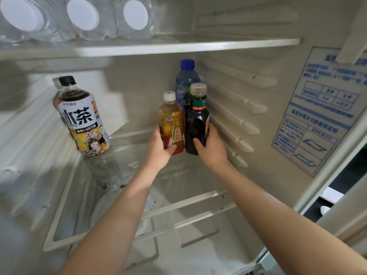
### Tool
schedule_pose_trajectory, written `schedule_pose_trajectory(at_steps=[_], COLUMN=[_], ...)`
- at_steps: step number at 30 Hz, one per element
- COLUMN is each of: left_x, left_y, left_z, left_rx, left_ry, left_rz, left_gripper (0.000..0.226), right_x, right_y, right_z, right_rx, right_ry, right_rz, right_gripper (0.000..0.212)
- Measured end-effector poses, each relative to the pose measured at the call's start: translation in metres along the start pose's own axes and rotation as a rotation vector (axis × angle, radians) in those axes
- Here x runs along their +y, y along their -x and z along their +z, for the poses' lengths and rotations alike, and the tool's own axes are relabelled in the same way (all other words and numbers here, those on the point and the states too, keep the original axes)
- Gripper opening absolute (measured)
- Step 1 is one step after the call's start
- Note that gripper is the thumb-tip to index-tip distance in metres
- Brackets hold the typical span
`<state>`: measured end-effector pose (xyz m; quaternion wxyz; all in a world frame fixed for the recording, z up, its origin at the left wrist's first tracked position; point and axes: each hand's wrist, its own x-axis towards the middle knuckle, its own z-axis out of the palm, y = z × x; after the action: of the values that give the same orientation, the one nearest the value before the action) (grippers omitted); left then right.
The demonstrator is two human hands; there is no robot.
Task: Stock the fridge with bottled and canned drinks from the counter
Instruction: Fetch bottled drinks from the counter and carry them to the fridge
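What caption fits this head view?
Left hand grips a yellow bottle, right hand a dark bottle, inside the fridge.

Upright bottles on middle shelf (127, 151): four.
- big iced-tea bottle (83, 120), black cap: one
- yellow-label bottle (172, 120), white cap: one
- dark bottle (195, 124), tan cap: one
- blue water bottle (185, 82), blue cap: one

Clear bottles (135, 18) lying on top shelf (198, 45): three white caps countable, left end blurred.

Hands: two, left hand (158, 149) and right hand (213, 149), one bottle each.

Blue-printed label (317, 108) on side wall: one.
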<state>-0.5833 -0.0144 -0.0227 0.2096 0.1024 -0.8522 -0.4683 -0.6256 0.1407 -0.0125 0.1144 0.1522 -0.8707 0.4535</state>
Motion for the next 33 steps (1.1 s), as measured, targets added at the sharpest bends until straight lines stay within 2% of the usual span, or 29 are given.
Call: schedule_pose_trajectory(at_steps=[2,4,7,10,15,19,22,26,28,30,33], left_x=[0.002,0.009,0.022,0.036,0.043,0.038,0.037,0.03,0.022,0.015,0.005], left_y=[0.003,0.015,0.045,0.084,0.156,0.212,0.26,0.342,0.387,0.432,0.502], left_z=[-0.001,-0.002,-0.003,0.0,0.021,0.054,0.09,0.144,0.17,0.192,0.216], left_rx=[0.009,0.092,0.299,0.385,0.302,0.175,0.007,-0.443,-0.699,-0.927,-1.167], left_ry=[-0.02,-0.031,0.045,0.187,0.279,0.291,0.309,0.225,0.116,-0.007,-0.179], left_rz=[-0.066,-0.1,0.078,0.253,0.337,0.342,0.303,0.174,0.099,0.066,0.044], left_gripper=[0.091,0.095,0.071,0.047,0.025,0.019,0.018,0.018,0.02,0.017,0.014], right_x=[-0.001,-0.004,-0.006,-0.001,0.02,0.05,0.08,0.122,0.143,0.163,0.182], right_y=[0.007,0.022,0.052,0.084,0.154,0.231,0.295,0.393,0.453,0.521,0.638], right_z=[0.0,-0.003,-0.015,-0.033,-0.067,-0.094,-0.126,-0.173,-0.195,-0.214,-0.232], right_rx=[0.006,0.043,0.101,0.107,0.115,0.069,0.123,0.221,0.247,0.238,0.184], right_ry=[0.001,-0.025,-0.181,-0.233,-0.209,-0.147,-0.153,-0.087,-0.032,0.016,0.114], right_rz=[0.047,0.054,-0.062,-0.095,-0.101,-0.013,0.129,0.378,0.547,0.759,1.06], right_gripper=[0.057,0.061,0.053,0.048,0.039,0.035,0.032,0.028,0.034,0.026,0.016])
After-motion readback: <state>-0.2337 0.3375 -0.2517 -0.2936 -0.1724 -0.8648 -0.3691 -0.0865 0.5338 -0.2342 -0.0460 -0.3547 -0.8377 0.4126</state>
